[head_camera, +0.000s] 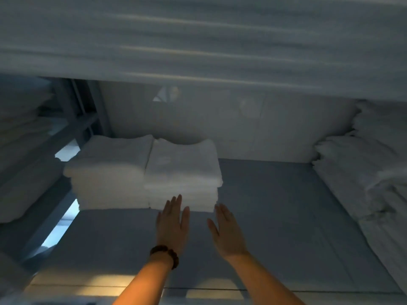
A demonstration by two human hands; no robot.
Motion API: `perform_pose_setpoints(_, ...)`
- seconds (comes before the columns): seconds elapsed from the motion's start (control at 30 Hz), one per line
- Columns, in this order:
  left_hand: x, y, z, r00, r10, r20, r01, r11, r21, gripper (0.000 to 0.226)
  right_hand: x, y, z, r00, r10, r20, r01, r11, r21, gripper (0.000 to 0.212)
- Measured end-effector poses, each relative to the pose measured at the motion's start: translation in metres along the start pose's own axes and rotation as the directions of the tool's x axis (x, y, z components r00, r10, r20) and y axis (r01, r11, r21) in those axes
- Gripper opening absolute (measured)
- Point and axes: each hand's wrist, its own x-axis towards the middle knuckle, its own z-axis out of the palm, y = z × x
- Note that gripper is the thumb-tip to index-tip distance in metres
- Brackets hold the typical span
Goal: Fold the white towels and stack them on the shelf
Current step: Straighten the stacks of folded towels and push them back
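Reaching in over the front edge of the shelf (275,216) with both bare arms. Holding the left hand (172,225), bead bracelet (164,255) at the wrist, flat and wide, fingers straight, gripping nothing. Placing its fingertips (178,198) at the lower front face of the right stack (182,170) of folded white towels; contact probable, not confirmable. Holding the right hand (226,232) equally flat and empty, thumb spread, just beside the front right corner of that stack.

Risking, by estimate, a lean or slide of the upper layers when pressing low on the front face only; noting the top towel overhanging the layers beneath. Risking also a skewed block, or a shove into the left stack (108,172) touching alongside, when applying uneven pressure from the two palms.

Showing thick, soft terry, rounded fold edges and squared, several-layer blocks in both stacks. Resting on a smooth, hard-looking blue-grey board. Passing, well apart to the right, a looser, rumpled pile of linen (363,172). Ending overhead at more pale cloth (198,40), blurred.
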Motion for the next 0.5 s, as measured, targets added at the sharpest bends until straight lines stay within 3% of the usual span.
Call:
perform_pose_setpoints(0.1,0.007,0.001,0.010,0.995,0.017,-0.099,-0.013,0.999,0.032,0.054,0.015,0.013,-0.008,0.997,-0.061,-0.052,0.062,0.998,0.013,0.064)
perform_pose_setpoints(0.23,0.040,-0.020,0.017,0.959,0.151,-0.238,-0.096,0.969,0.228,0.057,0.059,0.025,-0.011,0.970,-0.116,-0.216,0.112,0.993,-0.032,0.077)
perform_pose_setpoints(0.4,0.096,-0.063,0.039,0.903,0.339,-0.263,-0.139,0.811,0.568,0.069,0.115,0.042,0.011,0.947,-0.139,-0.289,0.175,0.979,0.101,0.093)
perform_pose_setpoints(0.5,0.126,-0.087,0.050,0.828,0.461,-0.319,-0.168,0.747,0.643,0.068,0.138,0.050,0.031,0.908,-0.191,-0.372,0.279,0.940,0.197,0.087)
